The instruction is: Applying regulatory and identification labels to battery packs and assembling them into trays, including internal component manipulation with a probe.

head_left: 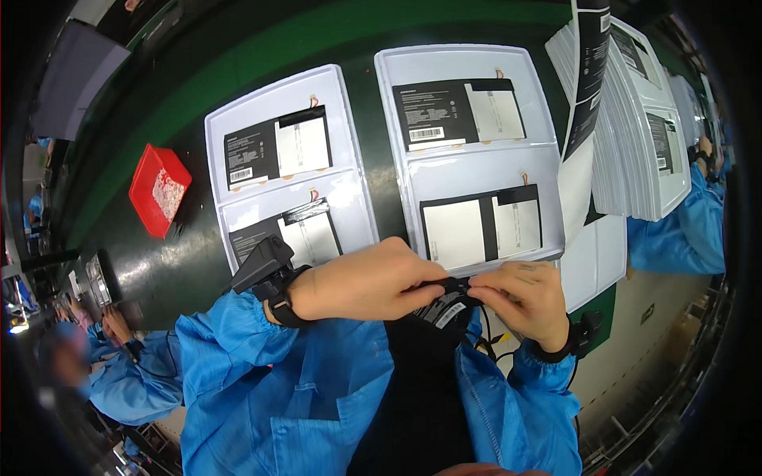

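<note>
My left hand (369,284) and my right hand (525,300) meet close to my body, in front of the middle tray. Between thumbs and fingers they both pinch the top edge of a black printed label (449,312) with a white barcode patch, which hangs down and curls. Just beyond lies a flat battery pack (455,232) with two white panels and a black strip between them. It sits in the near compartment of the white tray (476,161). Another flat battery pack (500,113) in the far compartment bears a black printed label on its left half.
On the left another white tray (278,95) holds two labelled packs. A red bin (147,194) contains white scraps. At right, a strip of black labels (589,95) hangs by a tall tray stack (627,135). Blue-sleeved people work at left (135,381) and right (683,230).
</note>
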### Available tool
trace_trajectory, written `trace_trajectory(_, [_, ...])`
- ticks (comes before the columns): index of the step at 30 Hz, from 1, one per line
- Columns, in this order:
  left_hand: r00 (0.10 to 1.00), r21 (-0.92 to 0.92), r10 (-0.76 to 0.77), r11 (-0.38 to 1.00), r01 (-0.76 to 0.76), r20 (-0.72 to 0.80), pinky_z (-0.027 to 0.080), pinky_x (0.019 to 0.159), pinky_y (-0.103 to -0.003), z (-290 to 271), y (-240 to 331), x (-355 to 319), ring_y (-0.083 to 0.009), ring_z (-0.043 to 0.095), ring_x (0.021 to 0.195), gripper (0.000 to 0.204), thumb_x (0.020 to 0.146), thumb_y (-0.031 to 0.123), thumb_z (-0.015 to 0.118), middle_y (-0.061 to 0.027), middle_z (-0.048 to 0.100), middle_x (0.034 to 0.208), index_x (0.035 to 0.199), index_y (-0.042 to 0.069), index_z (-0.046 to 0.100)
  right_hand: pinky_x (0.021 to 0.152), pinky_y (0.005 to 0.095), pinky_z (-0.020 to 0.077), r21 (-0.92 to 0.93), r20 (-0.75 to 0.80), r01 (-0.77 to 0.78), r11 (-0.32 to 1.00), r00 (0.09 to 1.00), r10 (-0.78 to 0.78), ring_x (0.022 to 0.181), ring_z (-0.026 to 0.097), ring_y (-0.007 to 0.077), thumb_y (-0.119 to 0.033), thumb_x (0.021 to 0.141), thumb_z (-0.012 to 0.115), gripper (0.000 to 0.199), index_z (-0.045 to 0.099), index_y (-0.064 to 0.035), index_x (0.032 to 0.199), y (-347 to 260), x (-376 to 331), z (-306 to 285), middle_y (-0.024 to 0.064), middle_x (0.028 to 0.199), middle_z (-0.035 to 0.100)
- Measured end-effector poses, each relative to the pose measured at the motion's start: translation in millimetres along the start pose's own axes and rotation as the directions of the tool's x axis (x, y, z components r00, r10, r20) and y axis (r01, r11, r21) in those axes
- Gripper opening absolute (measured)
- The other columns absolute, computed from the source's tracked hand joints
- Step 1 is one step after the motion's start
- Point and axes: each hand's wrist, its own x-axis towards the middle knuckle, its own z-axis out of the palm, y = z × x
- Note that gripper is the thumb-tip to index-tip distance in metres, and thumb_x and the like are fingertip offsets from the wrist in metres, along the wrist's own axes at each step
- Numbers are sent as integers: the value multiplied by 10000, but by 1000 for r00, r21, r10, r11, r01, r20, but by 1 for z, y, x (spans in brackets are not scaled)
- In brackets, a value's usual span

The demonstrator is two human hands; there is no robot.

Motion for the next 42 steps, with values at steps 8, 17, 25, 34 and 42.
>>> trace_trajectory(8, [995,-39,87,995,-88,-45,513,578,-392,0,-8,-11,-333,669,592,272,987,162,697,-152,671,675,1227,40,733,511,295,495,49,90,-116,992,990,111,564,672,213,-88,856,841,150,783,-22,978,-11,7,15,110,763,740])
trace_trajectory(17, [848,659,403,747,-88,-344,592,753,-357,-12,-35,-23,-265,699,945,296,846,100,816,-91,730,1068,1123,25,745,389,228,355,461,4,-614,641,723,691,489,562,51,-116,992,742,181,745,60,1034,30,16,6,18,677,665])
trace_trajectory(25, [837,755,466,647,-103,-286,568,891,-364,-7,-55,-26,-248,634,1137,299,838,125,740,-45,686,1207,1125,42,735,388,219,347,421,10,-635,648,717,697,450,529,52,-120,997,738,190,738,65,1040,32,26,13,26,709,659])
trace_trajectory(34, [854,775,473,616,-143,-219,558,909,-364,-7,-54,-22,-257,631,1162,336,794,88,710,-64,682,1223,1124,30,724,394,218,346,384,-25,-633,673,721,692,444,513,47,-122,983,751,197,751,68,1033,31,28,15,37,750,675])
trace_trajectory(42, [850,786,481,602,-143,-214,557,942,-404,-1,-53,-18,-282,643,1186,403,791,98,736,-59,681,1284,1192,52,738,396,214,334,395,-51,-625,673,717,695,443,500,46,-101,971,756,186,762,65,1055,31,28,17,44,763,693])
